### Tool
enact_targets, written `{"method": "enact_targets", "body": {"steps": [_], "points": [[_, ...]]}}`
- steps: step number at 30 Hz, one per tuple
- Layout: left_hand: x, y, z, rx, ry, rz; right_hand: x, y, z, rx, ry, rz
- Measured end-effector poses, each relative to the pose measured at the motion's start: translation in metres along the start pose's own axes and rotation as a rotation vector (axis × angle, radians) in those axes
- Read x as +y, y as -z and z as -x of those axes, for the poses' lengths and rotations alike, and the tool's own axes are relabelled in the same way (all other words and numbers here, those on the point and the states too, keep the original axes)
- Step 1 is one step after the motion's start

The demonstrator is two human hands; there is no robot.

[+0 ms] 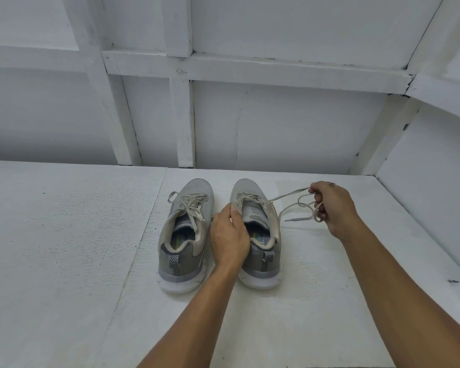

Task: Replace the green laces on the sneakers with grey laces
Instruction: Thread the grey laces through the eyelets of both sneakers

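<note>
Two grey sneakers stand side by side on a white surface, toes pointing away from me. The left sneaker [184, 235] carries a pale grey lace tied loosely over its tongue. My left hand [230, 235] grips the inner side of the right sneaker [260, 235] near its eyelets. My right hand [332, 208] is out to the right of that shoe and pinches its pale grey lace [292, 205], which stretches from the top eyelets in loose loops. One lace tip hangs free just above the surface. No green lace is visible.
The white painted surface [64, 248] has a seam running diagonally left of the shoes. A white panelled wall [223, 115] rises right behind the toes. A raised white side wall [422, 208] closes off the right.
</note>
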State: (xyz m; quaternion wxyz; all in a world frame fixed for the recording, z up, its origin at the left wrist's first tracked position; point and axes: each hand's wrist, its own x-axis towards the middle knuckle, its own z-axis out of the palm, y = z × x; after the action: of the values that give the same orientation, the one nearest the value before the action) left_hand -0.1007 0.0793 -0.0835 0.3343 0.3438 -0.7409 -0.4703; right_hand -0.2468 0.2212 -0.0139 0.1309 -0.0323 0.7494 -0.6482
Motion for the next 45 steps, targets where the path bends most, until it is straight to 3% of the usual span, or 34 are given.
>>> {"method": "enact_targets", "body": {"steps": [5, 8, 12, 14, 17, 25, 31, 39, 45], "points": [[0.026, 0.002, -0.019, -0.164, 0.035, -0.043, 0.005, 0.000, 0.016, -0.106, 0.111, 0.315], [0.050, -0.005, -0.036, -0.312, -0.117, -0.132, 0.014, -0.003, 0.028, -0.145, 0.101, 0.331], [0.076, -0.026, -0.066, -0.689, -0.271, -0.629, 0.027, -0.007, 0.043, -0.141, 0.105, 0.370], [0.083, -0.034, -0.075, -0.779, -0.302, -0.844, 0.032, -0.005, 0.050, -0.148, 0.116, 0.386], [0.085, -0.041, -0.083, -0.823, -0.320, -1.028, 0.036, 0.000, 0.060, -0.141, 0.140, 0.435], [0.092, -0.047, -0.087, -0.921, -0.278, -1.132, 0.047, 0.007, 0.064, -0.137, 0.138, 0.524], [0.088, -0.044, -0.089, -0.899, -0.313, -0.999, 0.038, 0.007, 0.057, -0.100, 0.135, 0.510], [0.107, -0.032, -0.086, -0.896, -0.358, -0.471, 0.012, -0.018, 0.017, -0.214, 0.148, 0.530], [0.113, -0.009, -0.080, -0.924, -0.343, -0.317, 0.006, -0.014, -0.015, -0.170, -0.001, 0.345]]}}
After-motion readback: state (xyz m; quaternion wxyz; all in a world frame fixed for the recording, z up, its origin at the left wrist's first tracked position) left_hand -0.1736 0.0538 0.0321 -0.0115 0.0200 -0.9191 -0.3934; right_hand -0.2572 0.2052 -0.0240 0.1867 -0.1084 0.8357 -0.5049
